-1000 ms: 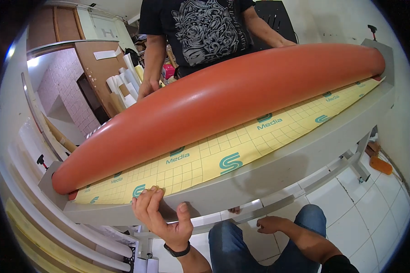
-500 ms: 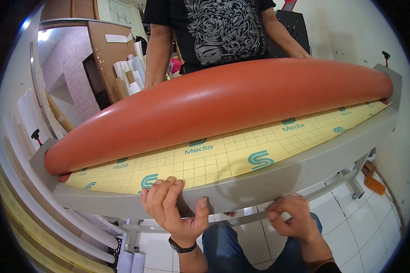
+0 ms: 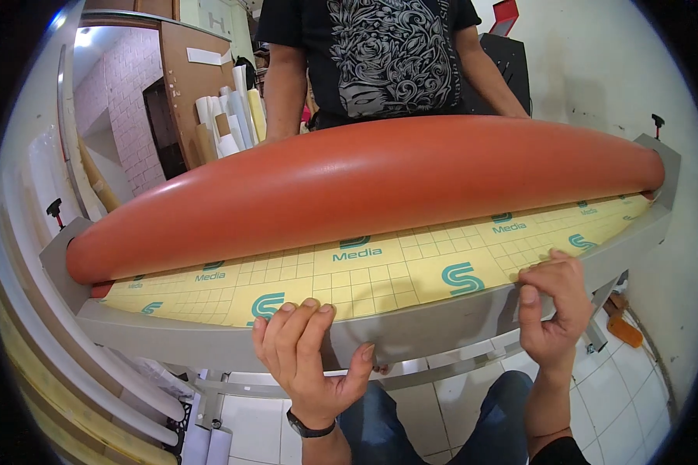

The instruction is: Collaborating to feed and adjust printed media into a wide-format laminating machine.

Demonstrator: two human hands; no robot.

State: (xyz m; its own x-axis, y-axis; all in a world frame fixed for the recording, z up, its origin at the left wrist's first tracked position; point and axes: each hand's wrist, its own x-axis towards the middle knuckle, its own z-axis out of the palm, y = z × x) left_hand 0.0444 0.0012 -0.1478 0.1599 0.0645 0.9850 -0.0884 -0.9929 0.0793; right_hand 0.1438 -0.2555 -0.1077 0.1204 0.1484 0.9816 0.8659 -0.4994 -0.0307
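There are one large red roller [image 3: 364, 178], one yellow sheet [image 3: 388, 291], two knobs (left knob [image 3: 53, 207], right knob [image 3: 658, 121]), two near hands (left hand [image 3: 306, 360], right hand [image 3: 554, 306]), one dark wristband [image 3: 310, 425], one orange block [image 3: 624, 332] at right, and one co-worker [image 3: 395, 66] far.

At your ten o'clock, a bright light [image 3: 84, 36] shines near a pinkish brick-patterned wall [image 3: 132, 108] — beside it stands a brown panel [image 3: 188, 89]. Your two o'clock has a plain whitish wall [image 3: 605, 70]; your five — white floor tiles [image 3: 452, 399].

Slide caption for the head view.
Left hand and right hand at near edge of yellow gridded sheet, beside long red roller.
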